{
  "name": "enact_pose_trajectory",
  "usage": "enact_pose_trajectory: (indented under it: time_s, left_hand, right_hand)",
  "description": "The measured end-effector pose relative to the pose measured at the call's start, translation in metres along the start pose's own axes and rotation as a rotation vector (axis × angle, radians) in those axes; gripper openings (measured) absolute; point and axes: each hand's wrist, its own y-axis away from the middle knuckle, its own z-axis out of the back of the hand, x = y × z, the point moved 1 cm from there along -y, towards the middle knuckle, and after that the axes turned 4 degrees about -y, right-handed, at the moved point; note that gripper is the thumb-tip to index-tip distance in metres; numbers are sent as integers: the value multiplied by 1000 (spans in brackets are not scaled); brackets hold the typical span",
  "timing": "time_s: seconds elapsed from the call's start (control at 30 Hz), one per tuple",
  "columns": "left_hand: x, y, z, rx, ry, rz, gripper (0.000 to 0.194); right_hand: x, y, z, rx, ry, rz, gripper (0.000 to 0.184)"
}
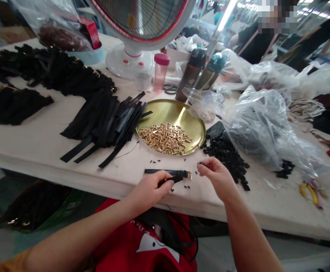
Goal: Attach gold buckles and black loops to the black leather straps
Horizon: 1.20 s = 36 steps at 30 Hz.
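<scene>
My left hand (161,185) is closed on a black strap (177,179), whose end sticks out toward the right. Just behind it, another black strap (165,172) with a gold buckle (189,175) at its right end lies on the table. My right hand (214,174) pinches a small black loop (201,163) between thumb and fingertips, apart from the strap. Beyond the hands, a round gold tray (193,113) bears a heap of small gold buckles (167,138). A pile of small black loops (227,151) lies right of the tray.
Many black straps (105,117) are stacked at the left. A fan (138,60), a pink bottle (161,73) and dark bottles (191,71) stand at the back. Plastic bags (261,121) fill the right side, near yellow-handled pliers (309,192). A person (255,41) is behind.
</scene>
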Motion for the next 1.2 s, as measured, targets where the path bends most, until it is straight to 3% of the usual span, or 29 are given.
enact_pose_trajectory:
  time_s: [0.13,0.23,0.4,0.53,0.67,0.83,1.03,1.2]
  left_hand:
    - [-8,1,2,-97,-11,-69,23]
    - [-6,8,3,-144,-63,-86,23]
    - [2,17,1,-192,-87,-81,23]
    - [5,16,-2,-204,-68,-66,23]
    - [7,16,-6,-169,-79,-48,25]
    - [8,15,-6,-91,-77,-33,28]
    - [8,11,-5,-45,-149,-103,26]
    - [9,10,-8,-7,-239,-97,23]
  right_hand:
    - [15,39,-50,168,-541,-151,26]
    - [18,54,-71,113,-695,-192,25]
    - [12,62,-84,-21,-772,-255,20]
    - [6,68,-89,-58,-767,-261,16]
    - [1,71,-91,-134,-714,-144,13]
    - [-1,76,-87,-162,-338,35,15]
    - [-11,75,-75,-43,-339,-119,26]
    - [-23,75,-76,21,-432,-187,21]
